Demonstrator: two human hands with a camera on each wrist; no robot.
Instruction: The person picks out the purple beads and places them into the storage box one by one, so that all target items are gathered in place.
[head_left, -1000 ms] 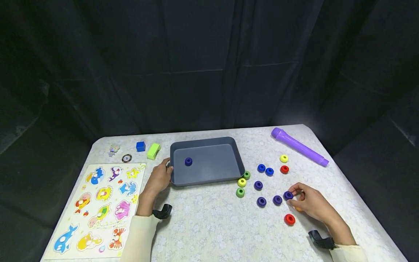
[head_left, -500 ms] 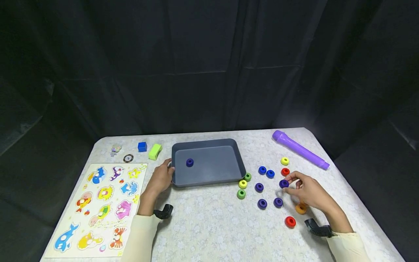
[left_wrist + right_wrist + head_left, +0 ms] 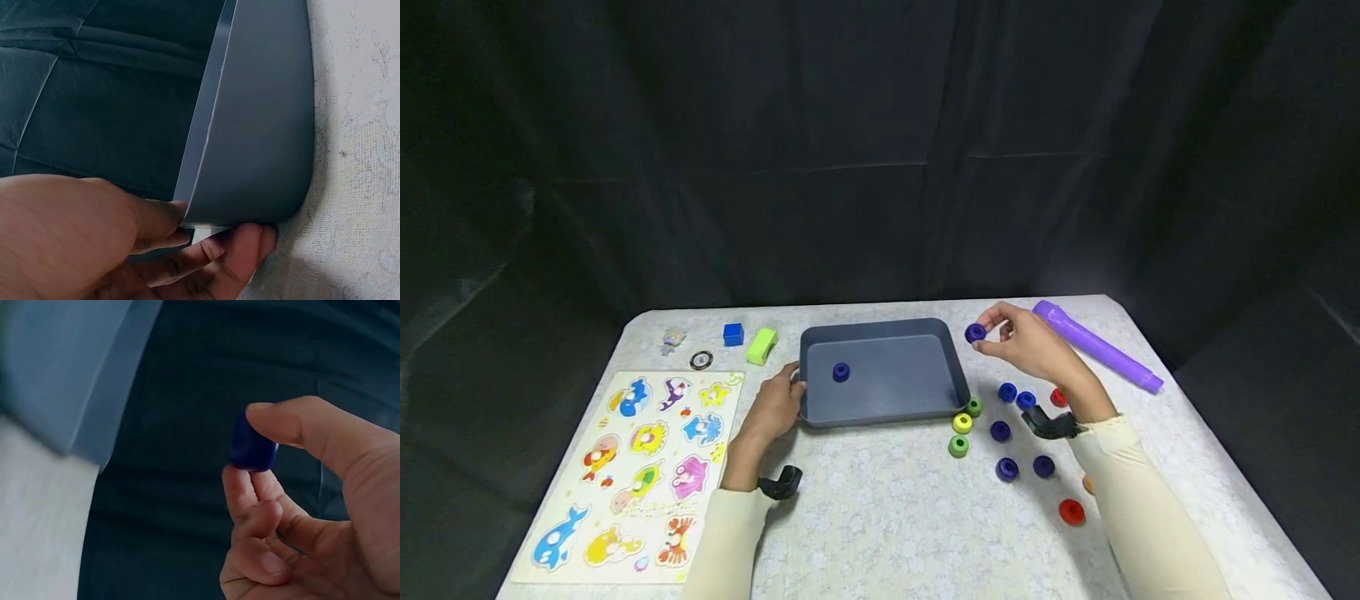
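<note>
My right hand [image 3: 1000, 332] pinches a purple ring [image 3: 975, 333] between thumb and fingers, raised in the air just beyond the right rim of the grey tray [image 3: 957, 367]. In the right wrist view the purple ring [image 3: 252, 450] sits between thumb and fingertip, the tray [image 3: 62, 369] at left. My left hand [image 3: 778, 402] grips the tray's left wall, fingers curled round the tray's rim [image 3: 206, 144]. One purple ring [image 3: 841, 372] lies inside the tray.
Several loose rings lie right of the tray: green [image 3: 958, 446], yellow [image 3: 962, 422], blue [image 3: 1007, 391], purple [image 3: 1007, 468], red [image 3: 1071, 512]. A purple tube [image 3: 1101, 348] lies at the back right. An animal puzzle board [image 3: 636, 475], a blue cube [image 3: 733, 334] and a green block [image 3: 762, 345] are at left.
My right hand picked a purple ring off the table at the right and carried it up and left to the tray's right rim. The left hand stayed on the tray.
</note>
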